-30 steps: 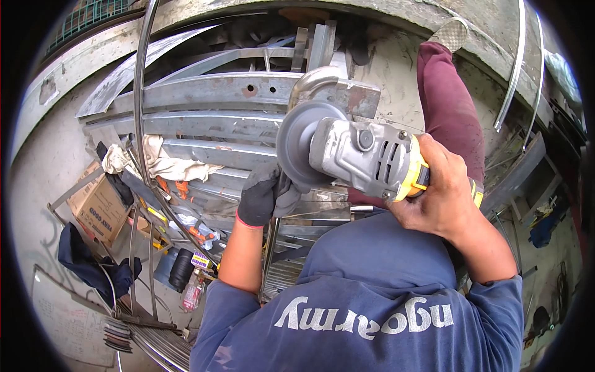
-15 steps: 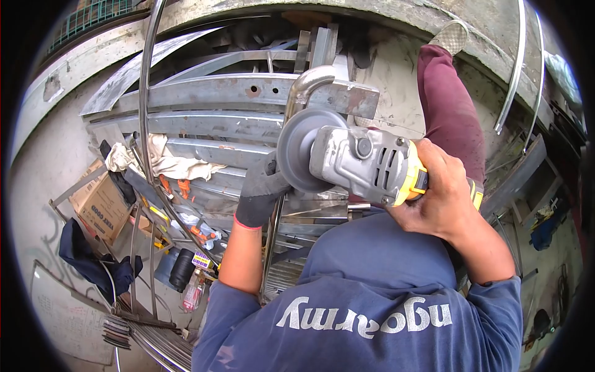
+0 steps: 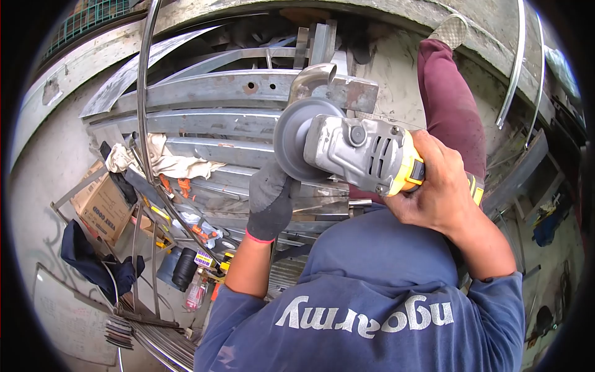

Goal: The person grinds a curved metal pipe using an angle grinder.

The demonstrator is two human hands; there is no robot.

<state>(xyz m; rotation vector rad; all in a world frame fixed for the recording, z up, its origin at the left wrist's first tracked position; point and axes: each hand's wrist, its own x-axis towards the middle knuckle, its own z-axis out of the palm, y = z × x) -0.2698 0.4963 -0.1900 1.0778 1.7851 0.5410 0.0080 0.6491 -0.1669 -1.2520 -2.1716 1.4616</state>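
My right hand (image 3: 437, 186), bare, is wrapped round the yellow body of an angle grinder (image 3: 353, 149) with a grey metal gear head. The grinder's round grey disc (image 3: 291, 139) overlaps a bent shiny metal pipe (image 3: 307, 82), whose curved open end shows just above it. In a dark grey work glove, my left hand (image 3: 271, 197) closes round the pipe below the bend, close beside the disc's lower left edge. The disc and grinder head hide the fingertips and part of the pipe.
Under the pipe lie long steel beams (image 3: 211, 121). A pale rag (image 3: 180, 162), a cardboard box (image 3: 102, 211), a black cylinder (image 3: 183, 268) and a clear bottle (image 3: 195, 294) lie to the left. A curved metal tube (image 3: 144, 93) rises nearby. My leg (image 3: 452, 105) extends at upper right.
The grinder has shifted slightly left and up. My gloved hand has turned and moved a little to the right, and the pipe's open end has rotated so more of its mouth shows.
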